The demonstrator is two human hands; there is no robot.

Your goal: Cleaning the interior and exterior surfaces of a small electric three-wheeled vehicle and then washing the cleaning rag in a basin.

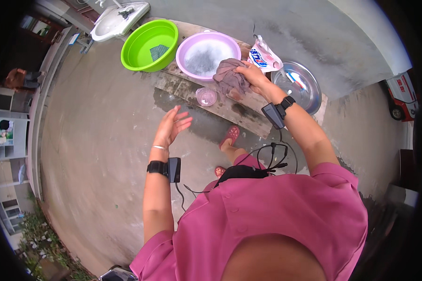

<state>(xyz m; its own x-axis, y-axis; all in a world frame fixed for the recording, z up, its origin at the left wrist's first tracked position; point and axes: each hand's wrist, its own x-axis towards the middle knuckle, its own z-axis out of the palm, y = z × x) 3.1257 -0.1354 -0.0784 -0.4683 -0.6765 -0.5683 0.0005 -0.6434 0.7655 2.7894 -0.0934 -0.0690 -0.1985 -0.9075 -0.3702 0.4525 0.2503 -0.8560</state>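
Note:
A bunched, dusky mauve cloth (pixel 231 77) hangs from my right hand (pixel 253 76), whose fingers are closed round its upper right part. It is at the right rim of a lilac basin (pixel 182 66) holding foamy, greyish water. My left hand (pixel 171 125) is in the air over the floor, fingers spread and holding nothing. Between the hands, a small clear pinkish bowl (pixel 206 97) sits at the front edge of the wooden planks. Just behind my right hand stands a white and pink detergent bag (pixel 265 55).
A green basin (pixel 127 55) with a grey-green cloth (pixel 159 52) inside stands left of the lilac one. To the right is a shiny metal basin (pixel 314 86). All rest on low wooden planks (pixel 187 90) along a wall. A white sink (pixel 112 29) is at the far left.

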